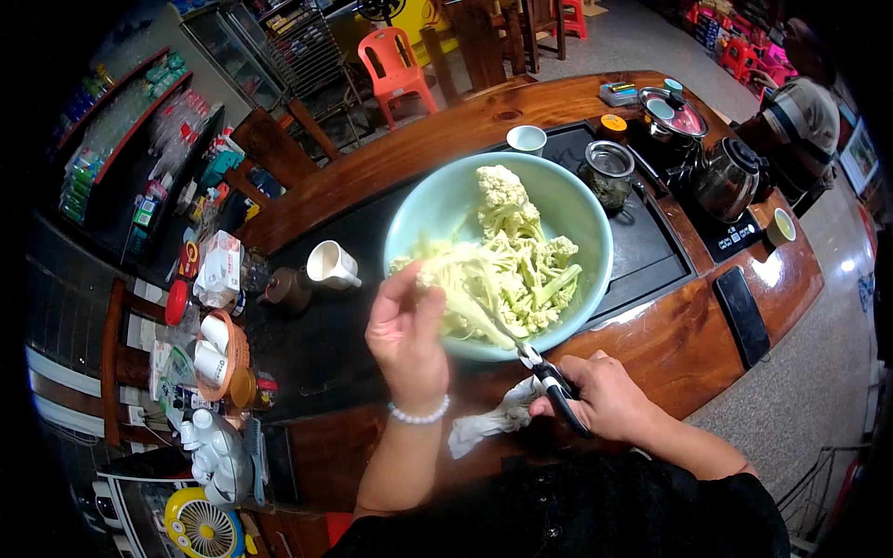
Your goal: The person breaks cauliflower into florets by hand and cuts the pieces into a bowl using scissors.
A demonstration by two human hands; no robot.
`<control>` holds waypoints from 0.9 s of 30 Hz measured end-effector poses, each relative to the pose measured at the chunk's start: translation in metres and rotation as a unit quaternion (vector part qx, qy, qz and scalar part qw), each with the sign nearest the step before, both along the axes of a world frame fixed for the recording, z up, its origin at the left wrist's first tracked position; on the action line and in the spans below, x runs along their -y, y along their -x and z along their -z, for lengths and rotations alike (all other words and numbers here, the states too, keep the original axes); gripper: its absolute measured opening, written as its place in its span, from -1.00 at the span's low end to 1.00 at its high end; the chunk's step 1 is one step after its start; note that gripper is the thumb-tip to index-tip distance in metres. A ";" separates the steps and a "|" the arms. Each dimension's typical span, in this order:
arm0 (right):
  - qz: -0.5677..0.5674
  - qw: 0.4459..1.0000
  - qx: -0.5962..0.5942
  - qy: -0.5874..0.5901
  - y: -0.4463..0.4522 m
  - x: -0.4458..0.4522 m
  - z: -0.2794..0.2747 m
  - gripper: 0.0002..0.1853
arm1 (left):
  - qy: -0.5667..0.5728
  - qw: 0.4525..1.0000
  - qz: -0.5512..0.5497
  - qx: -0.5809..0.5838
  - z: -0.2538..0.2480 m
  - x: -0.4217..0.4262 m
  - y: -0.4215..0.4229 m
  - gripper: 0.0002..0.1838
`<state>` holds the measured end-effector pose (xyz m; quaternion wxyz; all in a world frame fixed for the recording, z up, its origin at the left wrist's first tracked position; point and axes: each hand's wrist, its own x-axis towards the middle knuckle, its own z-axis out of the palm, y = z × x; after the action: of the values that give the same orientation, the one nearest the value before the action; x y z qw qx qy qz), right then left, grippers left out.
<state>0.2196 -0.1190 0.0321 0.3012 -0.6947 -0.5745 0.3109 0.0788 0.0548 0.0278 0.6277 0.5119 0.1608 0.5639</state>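
A large pale green basin [593, 205] stands on the wooden table, holding several cauliflower florets [512, 209]. Over its near left side, my left hand [409, 321], with a white bead bracelet at the wrist, pinches a piece of cauliflower [460, 288] that is partly blurred. My right hand [605, 395] is wrapped round the black handles of a pair of scissors [558, 391]. Their blades point up and left, against the stem of the held piece. Under the scissors, beside the basin, lies a crumpled white tissue [493, 423].
A white mug [333, 265] stands left of the basin and a small cup [527, 139] behind it. To the right are a glass jar [609, 172], a kettle [730, 177], a lidded pot [672, 113] and a phone [741, 316]. Another person [800, 116] sits at the far right.
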 end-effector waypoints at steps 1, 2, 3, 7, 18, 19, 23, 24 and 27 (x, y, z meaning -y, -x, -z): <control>0.011 1.000 -0.024 0.009 0.000 0.000 -0.002 -0.45 | 0.000 1.000 0.002 0.000 0.000 -0.001 0.000 -0.69; 0.021 0.998 -0.049 0.019 0.000 -0.001 -0.005 -0.44 | 0.000 1.000 0.004 0.000 0.001 -0.001 0.000 -0.69; 0.031 0.996 -0.073 0.028 0.000 -0.002 -0.006 -0.43 | 0.019 1.000 0.008 0.010 -0.001 -0.002 0.000 -0.69; 0.051 0.991 -0.120 0.041 -0.003 0.001 0.006 -0.38 | 0.087 0.994 0.043 0.057 -0.004 -0.008 0.003 -0.70; -0.075 0.980 -0.162 0.086 -0.009 0.006 -0.002 -0.38 | 0.070 0.993 0.068 0.068 -0.002 -0.009 0.006 -0.70; -0.087 0.976 -0.180 0.087 -0.009 0.006 0.000 -0.39 | 0.064 0.992 0.074 0.074 -0.001 -0.010 0.006 -0.70; -0.142 0.935 -0.313 0.088 -0.009 0.011 0.012 -0.42 | 0.044 0.991 0.084 0.091 -0.001 -0.011 0.004 -0.69; -0.147 0.933 -0.319 0.085 -0.009 0.011 0.015 -0.42 | 0.041 0.991 0.083 0.094 -0.002 -0.010 0.004 -0.69; -0.160 0.926 -0.331 0.086 -0.007 0.012 0.023 -0.41 | 0.072 0.989 0.060 0.118 -0.009 -0.003 0.000 -0.72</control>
<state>0.2264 -0.1313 0.0089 0.3592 -0.4748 -0.5166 0.6154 0.0784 0.0578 0.0370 0.7103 0.4038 0.0944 0.5688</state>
